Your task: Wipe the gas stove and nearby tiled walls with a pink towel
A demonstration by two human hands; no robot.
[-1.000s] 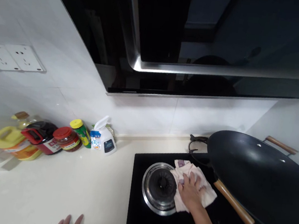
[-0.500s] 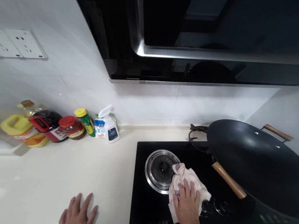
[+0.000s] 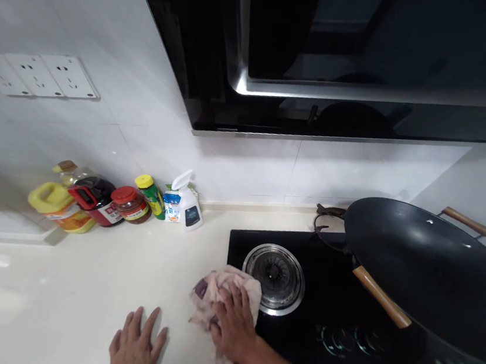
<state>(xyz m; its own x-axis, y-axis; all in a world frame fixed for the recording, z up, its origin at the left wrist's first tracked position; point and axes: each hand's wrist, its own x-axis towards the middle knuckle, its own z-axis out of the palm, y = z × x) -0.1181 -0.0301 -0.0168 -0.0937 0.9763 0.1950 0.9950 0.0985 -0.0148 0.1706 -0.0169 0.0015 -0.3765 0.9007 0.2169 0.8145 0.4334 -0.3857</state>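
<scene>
My right hand (image 3: 234, 325) presses down on a crumpled pale pink cloth (image 3: 226, 280), fingers bent over it. The cloth straddles the left edge of the black glass cooktop (image 3: 293, 353) and the white countertop (image 3: 161, 272). Just right of the cloth is the round burner (image 3: 273, 274) with its metal ring. My left hand (image 3: 137, 343) rests palm down on the countertop with fingers spread, holding nothing. The undersides of both hands are hidden.
A large black wok (image 3: 427, 269) with wooden handles sits over the right side of the cooktop. Along the wall stand a spray bottle (image 3: 190, 208), a green bottle (image 3: 151, 194), a red-lidded jar (image 3: 131, 204) and a yellow-handled jug (image 3: 61, 204). Overhead hangs a black range hood (image 3: 344, 115).
My right hand has slid the cloth leftward, from beside the burner's right onto the cooktop's left edge. My left hand stays spread on the counter. The view has shifted slightly left.
</scene>
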